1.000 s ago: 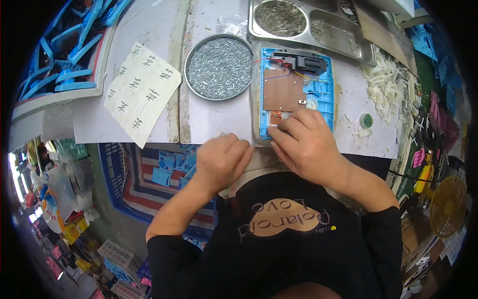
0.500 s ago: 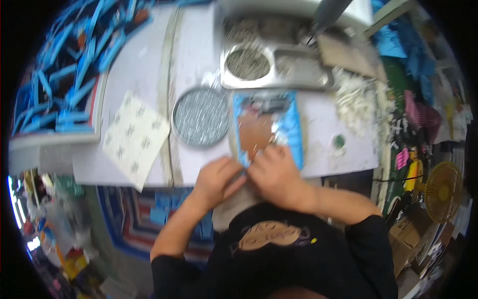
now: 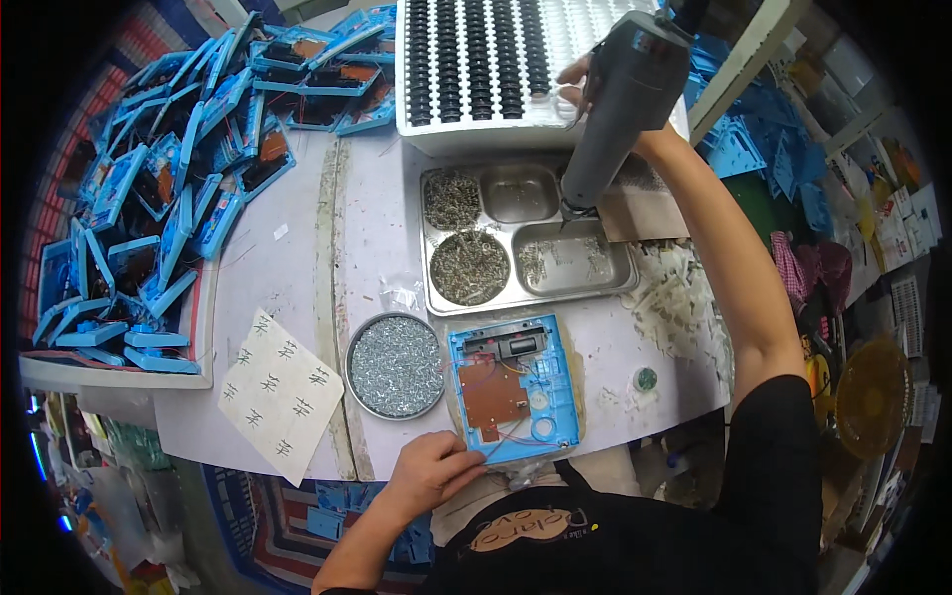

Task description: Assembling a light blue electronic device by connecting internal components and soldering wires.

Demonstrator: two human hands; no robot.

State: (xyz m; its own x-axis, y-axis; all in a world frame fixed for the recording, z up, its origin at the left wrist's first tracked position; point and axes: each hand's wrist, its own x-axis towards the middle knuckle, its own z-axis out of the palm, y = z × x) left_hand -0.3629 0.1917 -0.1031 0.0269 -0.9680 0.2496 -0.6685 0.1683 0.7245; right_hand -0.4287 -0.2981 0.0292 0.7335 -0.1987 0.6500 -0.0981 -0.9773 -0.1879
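Observation:
A blue plastic housing [image 3: 570,416] with a brown circuit board [image 3: 486,395], wires and a black part lies at the table's front edge. My left hand [image 3: 431,474] is closed at its near left corner, thumb and fingers against the rim. Far off, my right hand [image 3: 573,87] reaches over a white foam tray [image 3: 476,137], beside rows of black round parts [image 3: 481,59]. Its visible fingers are apart; the palm is hidden behind a hanging grey electric screwdriver [image 3: 630,99].
A round tin of small silvery pieces [image 3: 397,367] stands left of the housing. Beyond it is a metal compartment tray [image 3: 516,297] with screws. Blue housings [image 3: 178,178] pile up at far left; a marked paper sheet [image 3: 278,387] lies nearer. White scraps [image 3: 669,297] lie at right.
My right hand has left the housing and stretched out to the foam tray. My left hand stays at the housing's near edge. The view has shifted, showing more of the table's far side.

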